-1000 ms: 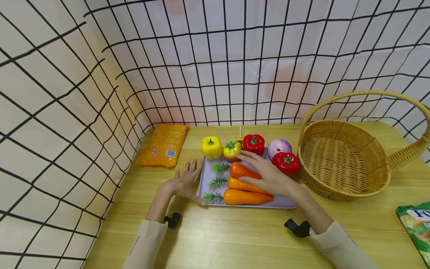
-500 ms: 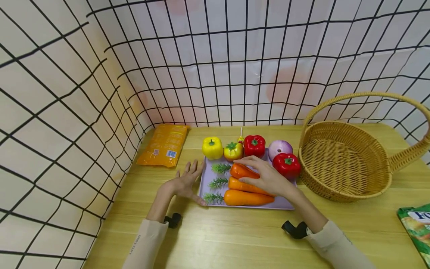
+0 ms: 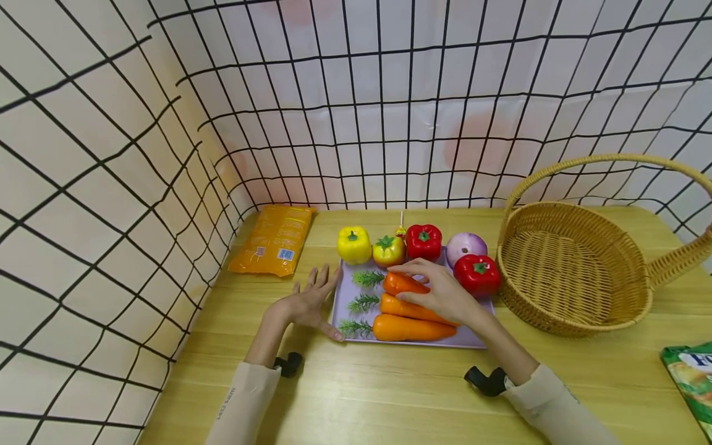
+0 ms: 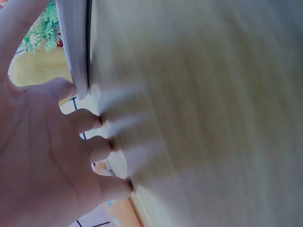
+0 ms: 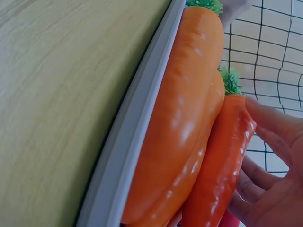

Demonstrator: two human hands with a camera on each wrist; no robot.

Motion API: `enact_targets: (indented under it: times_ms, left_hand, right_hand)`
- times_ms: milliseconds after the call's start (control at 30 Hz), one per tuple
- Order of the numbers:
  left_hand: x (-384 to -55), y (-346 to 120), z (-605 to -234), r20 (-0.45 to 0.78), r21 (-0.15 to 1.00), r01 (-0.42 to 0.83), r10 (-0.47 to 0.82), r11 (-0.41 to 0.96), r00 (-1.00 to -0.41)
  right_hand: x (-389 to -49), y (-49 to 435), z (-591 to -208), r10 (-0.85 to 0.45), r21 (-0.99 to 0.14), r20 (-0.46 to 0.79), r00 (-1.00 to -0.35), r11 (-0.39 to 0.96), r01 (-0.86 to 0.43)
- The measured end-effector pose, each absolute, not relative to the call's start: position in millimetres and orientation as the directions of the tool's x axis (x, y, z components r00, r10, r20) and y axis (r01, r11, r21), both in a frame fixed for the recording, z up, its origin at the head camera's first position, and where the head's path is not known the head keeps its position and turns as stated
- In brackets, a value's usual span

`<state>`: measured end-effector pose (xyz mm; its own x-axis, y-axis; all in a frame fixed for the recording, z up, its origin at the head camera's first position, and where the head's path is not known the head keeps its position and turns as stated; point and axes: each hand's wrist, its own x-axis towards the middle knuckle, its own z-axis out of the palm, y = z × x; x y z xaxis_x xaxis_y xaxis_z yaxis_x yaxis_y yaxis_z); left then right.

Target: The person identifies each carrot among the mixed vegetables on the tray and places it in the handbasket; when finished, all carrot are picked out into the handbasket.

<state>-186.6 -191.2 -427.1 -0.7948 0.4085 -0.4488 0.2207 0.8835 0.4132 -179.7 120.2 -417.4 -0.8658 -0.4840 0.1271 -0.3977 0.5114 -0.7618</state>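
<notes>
Three orange carrots with green tops lie side by side on a lilac tray [image 3: 473,337]. My right hand [image 3: 442,295] grips the farthest carrot [image 3: 399,283], thumb on the near side and fingers over the far side. In the right wrist view this carrot [image 5: 220,161] is redder than the other two, and the thumb presses near its leafy end. The middle carrot [image 3: 408,309] and nearest carrot [image 3: 414,328] lie against each other. My left hand [image 3: 305,307] is spread at the tray's left edge. Its fingertips touch the wooden table, as the left wrist view shows.
A yellow pepper [image 3: 353,246], a yellow-red tomato [image 3: 388,251], two red peppers [image 3: 424,241] and a purple onion [image 3: 466,248] line the tray's back and right. A wicker basket [image 3: 573,272] stands right. An orange packet [image 3: 272,241] lies left, a green bag [image 3: 690,377] far right.
My right hand has come down slightly, and its fingers have closed round the farthest carrot. The left hand keeps its place by the tray.
</notes>
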Motion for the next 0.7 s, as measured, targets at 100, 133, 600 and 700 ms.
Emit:
enact_targets:
  times_ms: [100, 133, 600, 700]
  left_hand:
    - [-187, -190, -427, -0.448, 0.407, 0.227, 0.41, 0.885, -0.794]
    - [-187, -190, -427, -0.447, 0.408, 0.228, 0.411, 0.884, -0.795]
    - [-187, -190, -428, -0.435, 0.391, 0.243, 0.411, 0.888, -0.801]
    - [-186, -189, -427, -0.432, 0.392, 0.247, 0.415, 0.886, -0.801]
  right_hand:
    - [-180, 121, -419, -0.48, -0.755, 0.138, -0.867, 0.516, -0.405]
    - [-180, 121, -420, -0.479, -0.752, 0.14, -0.866, 0.518, -0.408]
    - [-179, 127, -416, -0.461, -0.743, 0.184, -0.868, 0.513, -0.43]
    - [-177, 134, -407, -0.458, -0.731, 0.21, -0.864, 0.513, -0.449]
